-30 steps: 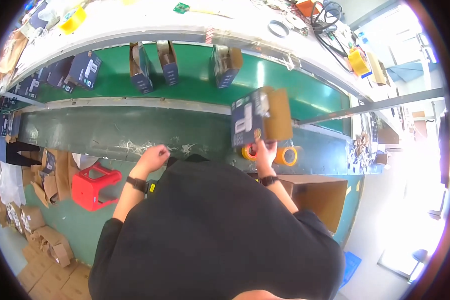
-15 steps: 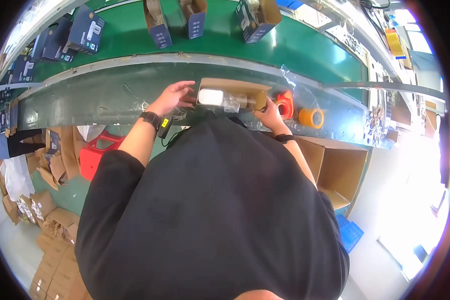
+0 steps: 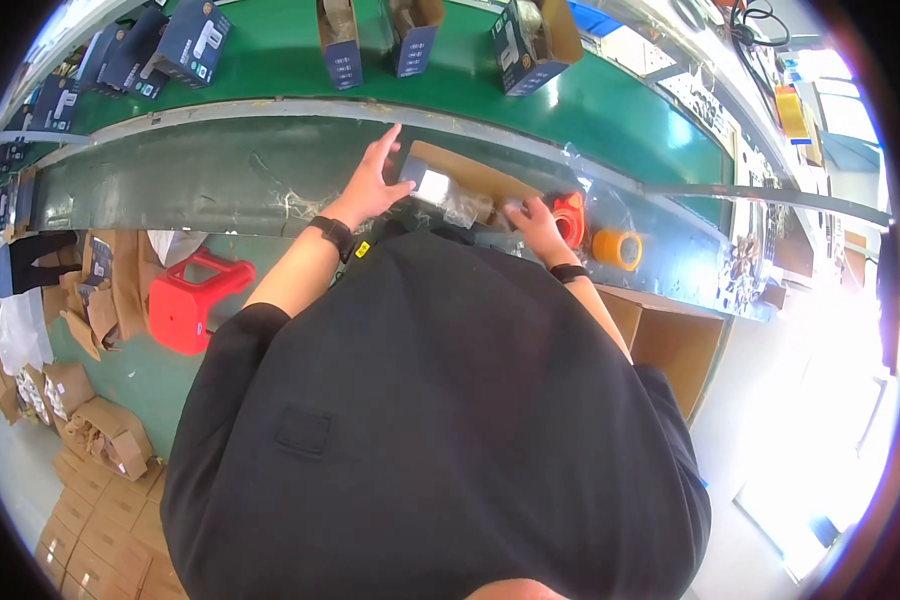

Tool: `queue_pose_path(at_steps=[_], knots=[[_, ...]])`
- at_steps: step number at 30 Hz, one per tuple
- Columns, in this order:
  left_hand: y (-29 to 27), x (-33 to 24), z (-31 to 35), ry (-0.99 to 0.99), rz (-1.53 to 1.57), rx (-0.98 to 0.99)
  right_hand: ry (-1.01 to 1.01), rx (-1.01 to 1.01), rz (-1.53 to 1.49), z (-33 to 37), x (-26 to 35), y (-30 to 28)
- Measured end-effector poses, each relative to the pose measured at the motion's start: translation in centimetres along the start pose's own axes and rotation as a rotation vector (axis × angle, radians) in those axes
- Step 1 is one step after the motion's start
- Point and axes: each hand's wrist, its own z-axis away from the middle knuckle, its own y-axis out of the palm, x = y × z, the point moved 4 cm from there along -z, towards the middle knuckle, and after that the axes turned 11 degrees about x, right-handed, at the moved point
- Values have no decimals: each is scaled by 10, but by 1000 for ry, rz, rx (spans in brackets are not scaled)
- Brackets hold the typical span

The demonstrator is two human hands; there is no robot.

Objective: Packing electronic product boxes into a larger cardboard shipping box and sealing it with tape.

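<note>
An open cardboard box [image 3: 475,172], brown inside, lies on the grey-green bench in front of my body, its left end turned slightly away from me. Inside it sit a white item [image 3: 434,187] and clear plastic wrapping [image 3: 462,211]. At the box's left end is my left hand [image 3: 373,182], its fingers spread and its thumb close to the box corner; whether it touches is unclear. My right hand [image 3: 538,228] has its fingers curled round the right end of the box. Just right of that hand are a red tape dispenser [image 3: 568,218] and a yellow-orange tape roll [image 3: 618,249].
Beyond the bench's raised rail runs a green conveyor surface [image 3: 270,60] bearing several dark blue boxes, among them an open one [image 3: 530,50]. A red stool [image 3: 185,305] stands on the floor at left, near stacked cartons [image 3: 100,530]. A large open carton [image 3: 670,350] is below at right.
The box has turned, its left end swinging away from me. My left hand has moved farther up beside that end, and my right hand's fingers have shifted over the right end.
</note>
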Motion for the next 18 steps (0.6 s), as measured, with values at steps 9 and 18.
queue_pose_path(at_steps=[9, 18], knots=[[-15, -37, -4, 386, -557, 239, -544, -36, 609, 11, 19, 6], [4, -36, -11, 435, -914, 397, -376, -44, 815, 24, 21, 21]])
